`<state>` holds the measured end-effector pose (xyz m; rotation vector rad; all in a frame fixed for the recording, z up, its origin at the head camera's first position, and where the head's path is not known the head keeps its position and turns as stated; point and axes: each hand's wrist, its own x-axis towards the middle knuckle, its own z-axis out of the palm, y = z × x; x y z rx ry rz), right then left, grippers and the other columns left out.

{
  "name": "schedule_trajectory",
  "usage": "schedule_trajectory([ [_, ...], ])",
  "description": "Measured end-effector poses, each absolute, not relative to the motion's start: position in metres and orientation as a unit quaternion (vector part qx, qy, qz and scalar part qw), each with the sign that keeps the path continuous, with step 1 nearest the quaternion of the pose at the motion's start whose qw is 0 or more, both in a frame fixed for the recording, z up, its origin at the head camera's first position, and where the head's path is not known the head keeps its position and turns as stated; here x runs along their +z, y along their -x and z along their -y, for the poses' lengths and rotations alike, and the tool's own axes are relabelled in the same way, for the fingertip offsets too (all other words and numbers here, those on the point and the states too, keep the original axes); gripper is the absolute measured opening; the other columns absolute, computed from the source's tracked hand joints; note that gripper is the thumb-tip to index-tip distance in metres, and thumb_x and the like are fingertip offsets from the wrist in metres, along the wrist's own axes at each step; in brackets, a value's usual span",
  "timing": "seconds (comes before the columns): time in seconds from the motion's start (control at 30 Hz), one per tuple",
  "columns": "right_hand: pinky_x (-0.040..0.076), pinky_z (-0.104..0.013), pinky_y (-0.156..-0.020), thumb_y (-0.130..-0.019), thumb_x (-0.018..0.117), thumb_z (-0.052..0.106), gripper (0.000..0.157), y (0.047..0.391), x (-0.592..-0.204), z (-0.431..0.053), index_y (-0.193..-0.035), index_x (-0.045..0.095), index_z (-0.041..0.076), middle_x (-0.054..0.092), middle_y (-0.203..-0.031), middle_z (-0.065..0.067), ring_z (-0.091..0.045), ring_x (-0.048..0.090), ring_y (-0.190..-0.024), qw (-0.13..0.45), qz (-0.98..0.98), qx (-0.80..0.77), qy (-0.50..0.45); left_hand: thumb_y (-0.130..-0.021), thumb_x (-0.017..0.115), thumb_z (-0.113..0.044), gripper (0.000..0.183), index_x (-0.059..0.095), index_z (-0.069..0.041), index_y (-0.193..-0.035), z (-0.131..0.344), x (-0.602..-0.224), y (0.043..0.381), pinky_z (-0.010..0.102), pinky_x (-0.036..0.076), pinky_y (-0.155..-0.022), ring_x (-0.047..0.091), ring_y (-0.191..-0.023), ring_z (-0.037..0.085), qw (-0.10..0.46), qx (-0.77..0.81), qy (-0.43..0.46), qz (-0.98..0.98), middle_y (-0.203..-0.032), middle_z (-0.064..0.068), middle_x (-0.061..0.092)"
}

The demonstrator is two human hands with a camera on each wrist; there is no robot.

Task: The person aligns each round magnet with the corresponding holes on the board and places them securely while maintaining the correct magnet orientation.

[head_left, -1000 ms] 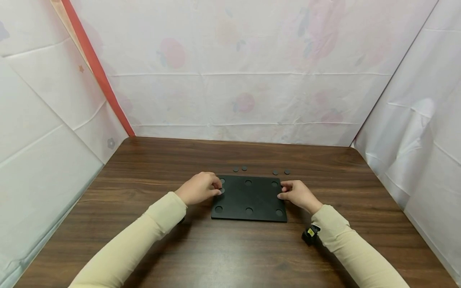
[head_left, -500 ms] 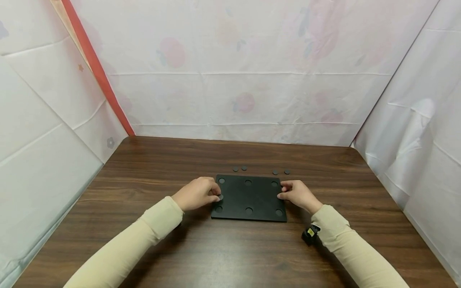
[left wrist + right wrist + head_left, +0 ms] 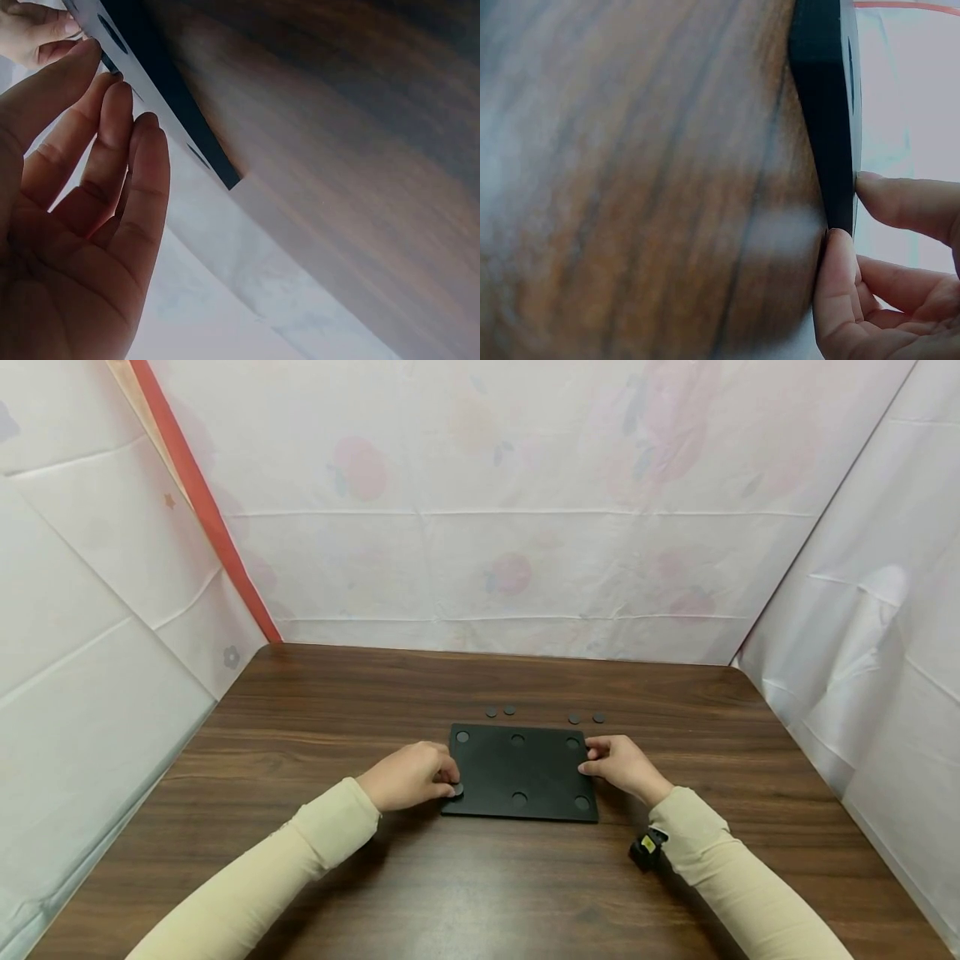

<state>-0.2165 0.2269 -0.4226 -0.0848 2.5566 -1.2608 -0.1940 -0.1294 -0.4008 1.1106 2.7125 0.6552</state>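
Note:
A flat black board [image 3: 491, 768] with several round recesses lies on the wooden table. Over its near left corner my left hand [image 3: 411, 777] pinches a small dark disc [image 3: 457, 790] between thumb and fingertips, close to the recess there. In the left wrist view only a dark sliver of that disc [image 3: 111, 64] shows. My right hand [image 3: 624, 767] grips the board's right edge; in the right wrist view the thumb rests on the top face and a fingertip touches the side. The far left recess [image 3: 462, 737] looks paler than the others, as if a disc sits in it.
Behind the board lie two small discs [image 3: 500, 712] to the left and two more discs [image 3: 586, 718] to the right. Patterned white curtains [image 3: 480, 568] stand along the table's back and both sides. A black wrist camera [image 3: 647, 850] hangs under the right sleeve.
My left hand has moved the disc toward me along the board's left side, from near the far left recess to the near left one. My right hand and the board have stayed put.

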Motion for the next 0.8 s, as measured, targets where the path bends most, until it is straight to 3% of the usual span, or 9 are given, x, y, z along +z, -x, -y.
schedule_trajectory([
  [0.8,0.043,-0.033,-0.069,-0.093,0.068,0.004,0.056,0.2162,-0.4223,-0.2261,-0.142,0.045,-0.011,0.056,-0.097,-0.010,-0.022,0.051,-0.085,0.145,-0.884,-0.443,0.030,-0.086,0.080,-0.011,0.006,0.075,-0.011,-0.089,0.1268,-0.4081,0.1913,0.024,0.054,-0.070,0.062,-0.078,0.008,0.045,0.195,-0.401,-0.894,-0.086,-0.003,0.063],
])
